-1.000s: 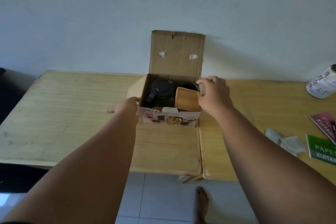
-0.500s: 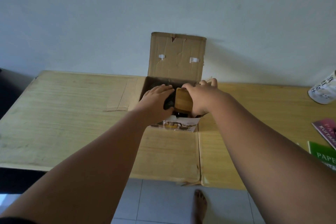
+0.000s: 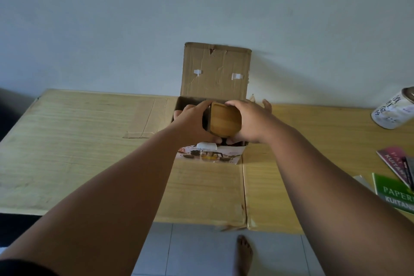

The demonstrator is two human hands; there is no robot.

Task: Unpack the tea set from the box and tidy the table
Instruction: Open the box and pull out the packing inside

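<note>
Box: the brown cardboard box (image 3: 210,154) with a printed picture of a tea set on its near face stands at the middle of the table, its rear flap (image 3: 215,71) upright against the wall, two white tape scraps on that flap.
Tray: the flat rectangular wooden tray (image 3: 225,119) with rounded corners is tilted up on edge over the open box, its broad face turned toward you.
Your left hand: your left hand (image 3: 195,122) is closed around the tray's left edge, fingers curled over the top, thumb down near the box's front rim.
Your right hand: your right hand (image 3: 249,120) grips the tray's right edge, fingers wrapped across the top corner; the outermost finger sticks out past the box's right side.
Inside the box: mostly hidden by your hands and the tray; you cannot tell what lies under them. A small white block (image 3: 207,145) shows just inside the front wall.
Table: a light wooden table (image 3: 78,152) made of two tops pushed together, the seam running just right of the box.
Right side: a white cylindrical tin (image 3: 393,111) with dark lettering lies tilted near the far right edge; a green booklet (image 3: 394,195) and a pink booklet (image 3: 395,161) lie nearer you, well apart from the box.
Floor: pale tiles (image 3: 197,251), with your bare foot (image 3: 244,251) below the table edge.
</note>
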